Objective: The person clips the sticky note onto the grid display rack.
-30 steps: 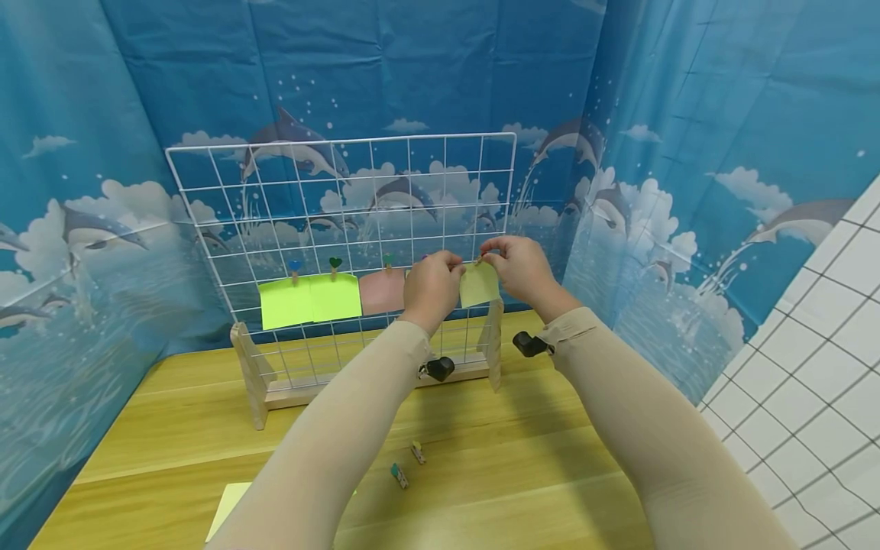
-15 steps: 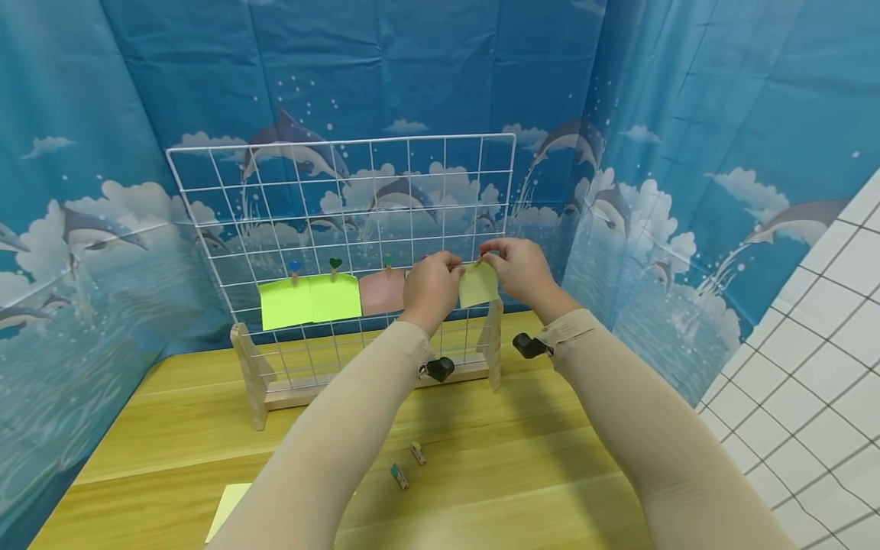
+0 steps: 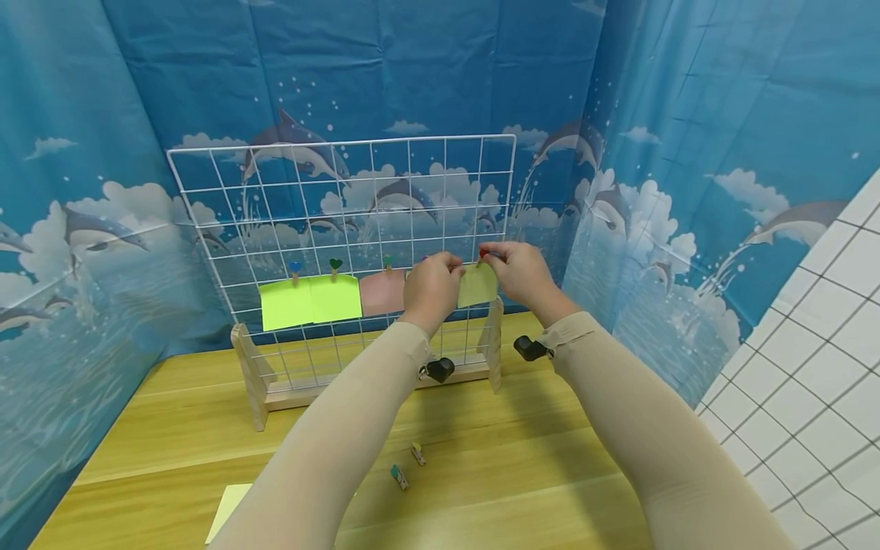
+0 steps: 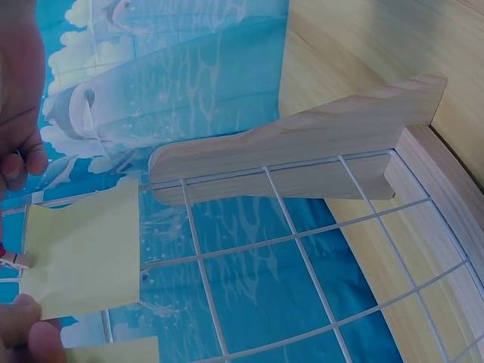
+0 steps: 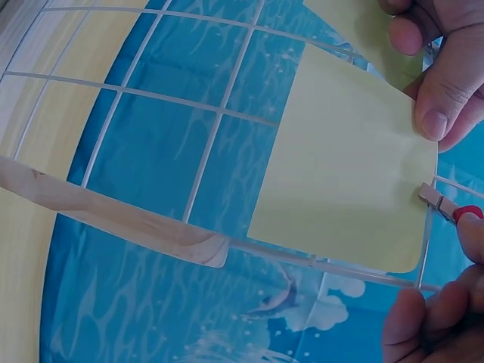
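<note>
A pale yellow paper note point(image 3: 477, 285) hangs at the right end of the wire grid, in a row of notes. My left hand point(image 3: 431, 287) pinches its upper left corner, the thumb lying on the paper's front in the right wrist view. A small wooden clothespin point(image 5: 431, 196) with a red top bites the note's upper edge at the wire. My right hand point(image 3: 525, 273) holds this clothespin by its red end, a fingertip against it; other fingers point(image 5: 404, 314) stand apart from it. Behind my left hand another pale yellow note point(image 4: 113, 352) is mostly hidden.
The white grid point(image 3: 409, 180) stands in a wooden base point(image 3: 302, 393). Clothespins hold two bright green notes point(image 3: 311, 300) and a pink note point(image 3: 382, 292). Two loose clothespins point(image 3: 399, 477) and a pale yellow sheet point(image 3: 228, 508) lie on the table point(image 3: 529, 473).
My right fingers have shifted slightly, and the clothespin's red top now shows between them. The note has moved slightly left. My left hand stays at its corner.
</note>
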`<state>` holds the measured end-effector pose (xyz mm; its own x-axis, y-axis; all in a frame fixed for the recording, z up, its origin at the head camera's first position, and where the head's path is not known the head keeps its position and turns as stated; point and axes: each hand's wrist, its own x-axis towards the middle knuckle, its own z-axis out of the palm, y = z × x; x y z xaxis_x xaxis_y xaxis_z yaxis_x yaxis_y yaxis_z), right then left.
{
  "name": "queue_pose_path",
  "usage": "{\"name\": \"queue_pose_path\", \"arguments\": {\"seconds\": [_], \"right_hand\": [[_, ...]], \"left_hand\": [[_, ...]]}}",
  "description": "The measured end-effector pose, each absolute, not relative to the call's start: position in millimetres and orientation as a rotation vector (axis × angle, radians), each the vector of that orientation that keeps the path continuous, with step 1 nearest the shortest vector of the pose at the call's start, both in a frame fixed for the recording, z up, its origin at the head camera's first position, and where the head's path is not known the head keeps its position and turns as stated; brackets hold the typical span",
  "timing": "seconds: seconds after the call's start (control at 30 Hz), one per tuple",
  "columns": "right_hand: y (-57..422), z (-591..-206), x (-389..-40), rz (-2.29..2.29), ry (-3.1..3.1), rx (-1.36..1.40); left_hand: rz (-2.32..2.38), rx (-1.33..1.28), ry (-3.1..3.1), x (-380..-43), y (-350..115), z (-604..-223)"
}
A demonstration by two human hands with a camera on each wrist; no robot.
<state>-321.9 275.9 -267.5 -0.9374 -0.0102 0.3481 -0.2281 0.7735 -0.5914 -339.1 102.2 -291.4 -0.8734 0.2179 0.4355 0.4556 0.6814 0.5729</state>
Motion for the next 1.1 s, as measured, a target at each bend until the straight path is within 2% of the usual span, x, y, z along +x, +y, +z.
{"name": "queue_pose_path", "arguments": {"seconds": [1.1], "right_hand": [[278.3,-271.6,-321.5,0.973,-2.680,0.251]], "left_hand": [[-1.011,-0.543,-2.599,-336.5,102.4,-291.1]]}}
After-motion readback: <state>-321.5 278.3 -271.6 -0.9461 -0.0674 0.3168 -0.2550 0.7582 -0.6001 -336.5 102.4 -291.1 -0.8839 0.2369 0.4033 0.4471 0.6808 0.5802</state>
